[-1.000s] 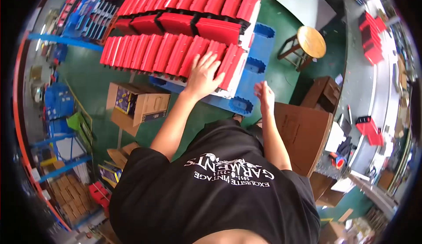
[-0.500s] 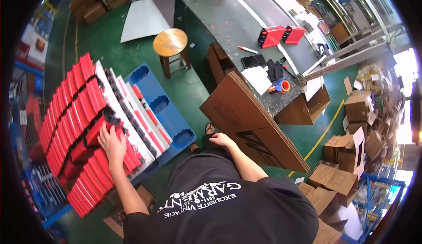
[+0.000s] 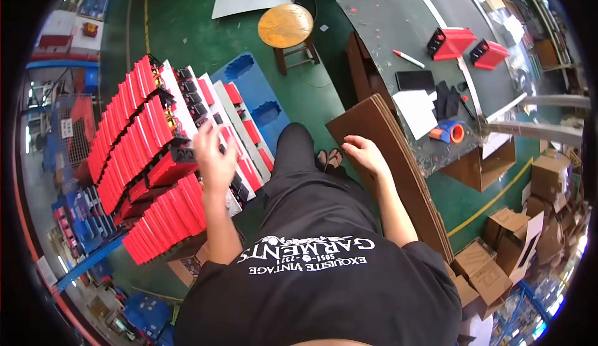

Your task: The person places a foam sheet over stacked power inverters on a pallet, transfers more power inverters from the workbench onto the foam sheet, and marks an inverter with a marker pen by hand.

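Note:
My left hand (image 3: 216, 159) is raised beside the stacked rows of red box-shaped units (image 3: 140, 159), fingers spread, holding nothing. One red unit (image 3: 173, 170) near that hand sits at an angle to its row. White sheets (image 3: 177, 96) separate the layers, and a blue pallet (image 3: 265, 100) lies below them. Close to the upright bundle of flat cardboard (image 3: 389, 146), my right hand (image 3: 366, 157) hovers with its fingers loosely stretched and nothing in them. Whether it touches the cardboard I cannot tell.
A wooden stool (image 3: 286, 27) stands ahead. On the grey workbench (image 3: 380, 9) are two red units (image 3: 451, 42), a marker (image 3: 408, 58), a black phone-like slab (image 3: 415, 81), dark gloves (image 3: 446, 100) and a tape dispenser (image 3: 448, 132). Open cartons (image 3: 489, 271) crowd the right.
My left hand has come off the red units and lifted to the right. My right hand has moved from my leg toward the cardboard. The view has shifted, and my leg has stepped forward.

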A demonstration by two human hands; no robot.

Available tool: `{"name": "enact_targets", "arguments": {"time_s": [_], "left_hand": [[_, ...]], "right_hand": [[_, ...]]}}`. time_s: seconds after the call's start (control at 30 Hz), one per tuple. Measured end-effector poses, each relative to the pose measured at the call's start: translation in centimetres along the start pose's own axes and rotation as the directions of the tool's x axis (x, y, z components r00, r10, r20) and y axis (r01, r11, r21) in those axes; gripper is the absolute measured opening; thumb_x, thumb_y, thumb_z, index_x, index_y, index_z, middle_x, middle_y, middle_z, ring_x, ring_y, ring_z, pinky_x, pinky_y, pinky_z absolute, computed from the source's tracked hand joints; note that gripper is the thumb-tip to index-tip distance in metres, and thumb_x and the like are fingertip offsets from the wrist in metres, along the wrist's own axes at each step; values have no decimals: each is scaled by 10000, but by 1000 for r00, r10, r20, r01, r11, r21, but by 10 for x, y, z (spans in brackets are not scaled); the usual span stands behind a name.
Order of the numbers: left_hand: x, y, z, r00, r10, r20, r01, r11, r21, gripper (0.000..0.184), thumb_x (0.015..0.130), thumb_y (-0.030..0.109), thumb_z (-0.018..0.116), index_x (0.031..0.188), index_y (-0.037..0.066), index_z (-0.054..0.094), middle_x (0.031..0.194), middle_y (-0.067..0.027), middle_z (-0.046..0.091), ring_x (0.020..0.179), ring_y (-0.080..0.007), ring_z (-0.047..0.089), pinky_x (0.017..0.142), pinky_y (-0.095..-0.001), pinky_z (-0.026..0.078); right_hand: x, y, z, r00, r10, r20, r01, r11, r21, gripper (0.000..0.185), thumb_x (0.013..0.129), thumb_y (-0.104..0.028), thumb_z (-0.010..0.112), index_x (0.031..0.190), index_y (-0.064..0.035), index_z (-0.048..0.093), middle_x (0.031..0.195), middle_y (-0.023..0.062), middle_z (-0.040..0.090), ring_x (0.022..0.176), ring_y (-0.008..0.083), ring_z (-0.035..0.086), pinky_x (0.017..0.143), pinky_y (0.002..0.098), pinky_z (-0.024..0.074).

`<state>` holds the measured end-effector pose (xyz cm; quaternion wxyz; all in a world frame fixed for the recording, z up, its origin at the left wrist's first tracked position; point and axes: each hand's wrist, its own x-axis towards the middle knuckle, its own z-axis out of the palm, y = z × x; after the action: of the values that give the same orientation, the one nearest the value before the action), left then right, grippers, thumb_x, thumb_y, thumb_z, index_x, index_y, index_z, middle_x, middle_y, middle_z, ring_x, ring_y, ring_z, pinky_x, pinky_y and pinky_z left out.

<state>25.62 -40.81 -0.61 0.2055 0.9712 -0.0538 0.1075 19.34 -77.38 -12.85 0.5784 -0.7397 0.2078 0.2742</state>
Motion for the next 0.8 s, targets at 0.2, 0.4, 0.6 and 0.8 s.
{"name": "enact_targets", "arguments": {"time_s": [0.2, 0.4, 0.6, 0.8], "left_hand": [[95, -4, 64, 987, 79, 137, -66, 993, -98, 329, 855, 144, 723, 1152, 19, 657, 1295, -207, 596, 1229, -390, 533, 1077, -455, 417], [206, -140, 255, 823, -129, 553, 328, 903, -278, 389, 905, 264, 683, 1189, 0, 654, 1060, -192, 714, 1021, -317, 696, 906, -396, 529], [237, -223, 355, 53, -416, 908, 596, 743, 306, 316, 859, 261, 660, 988, -21, 720, 740, -89, 663, 543, -179, 597, 501, -350, 492], [347, -184, 372, 333, -254, 908, 658, 752, -31, 228, 915, 161, 635, 1060, -5, 691, 834, -69, 696, 683, -145, 648, 630, -284, 529]], "right_hand": [[66, -28, -26, 984, -146, -101, 166, 959, 231, 427, 947, -230, 686, 1284, 26, 635, 1138, 136, 729, 1057, 191, 685, 909, 317, 532], [150, -111, -56, 988, -20, -154, 104, 822, 560, 376, 970, -167, 671, 1290, 25, 624, 1127, 132, 724, 1070, 177, 684, 925, 306, 533], [174, -224, -138, 857, -176, -484, 374, 859, 350, 310, 958, -108, 660, 1238, 21, 633, 1100, 100, 725, 1011, 153, 681, 926, 296, 525], [170, -194, -326, 257, -75, -964, 463, 885, 55, 317, 905, -134, 709, 1196, -18, 662, 1103, 48, 677, 1007, 131, 630, 883, 293, 520]]}}
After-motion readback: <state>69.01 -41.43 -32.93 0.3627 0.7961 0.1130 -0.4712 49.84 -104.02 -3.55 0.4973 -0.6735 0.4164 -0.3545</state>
